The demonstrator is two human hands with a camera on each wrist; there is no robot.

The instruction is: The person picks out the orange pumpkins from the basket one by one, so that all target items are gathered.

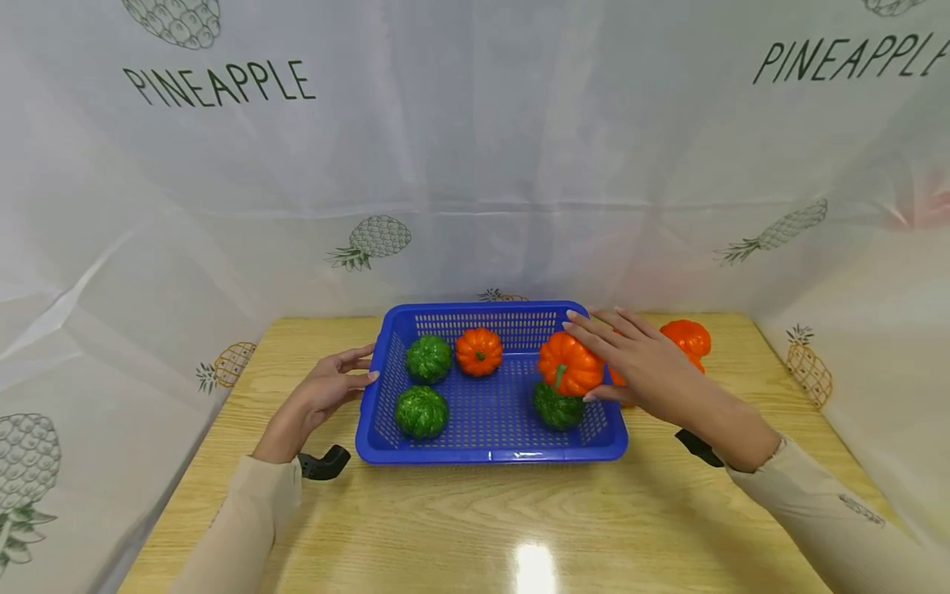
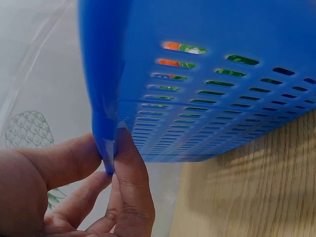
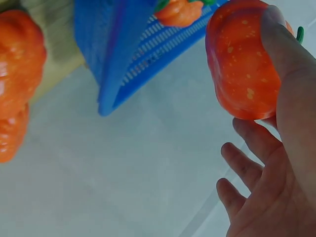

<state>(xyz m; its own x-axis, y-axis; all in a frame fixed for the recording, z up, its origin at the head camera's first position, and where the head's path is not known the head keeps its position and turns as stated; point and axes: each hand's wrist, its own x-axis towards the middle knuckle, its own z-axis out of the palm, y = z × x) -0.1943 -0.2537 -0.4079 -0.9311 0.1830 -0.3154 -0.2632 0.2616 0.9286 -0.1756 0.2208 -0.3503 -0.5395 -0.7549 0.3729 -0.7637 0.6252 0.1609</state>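
My right hand (image 1: 647,367) holds an orange toy pumpkin (image 1: 570,364) with a green stem above the right end of a blue plastic basket (image 1: 490,456). In the right wrist view, thumb and fingers grip this pumpkin (image 3: 244,64) while the other fingers spread away from it. At the basket's left end, my left hand (image 1: 330,388) pinches the rim (image 2: 104,123) between thumb and fingers. Inside the basket lie two green pumpkins (image 1: 428,359) on the left and a small orange pumpkin (image 1: 478,352). Another green pumpkin (image 1: 558,407) is partly hidden under the held one.
More orange pumpkins (image 1: 686,338) lie on the wooden table (image 1: 460,528) right of the basket, partly hidden by my right hand. A white curtain (image 1: 475,165) printed with pineapples hangs behind and at both sides of the table.
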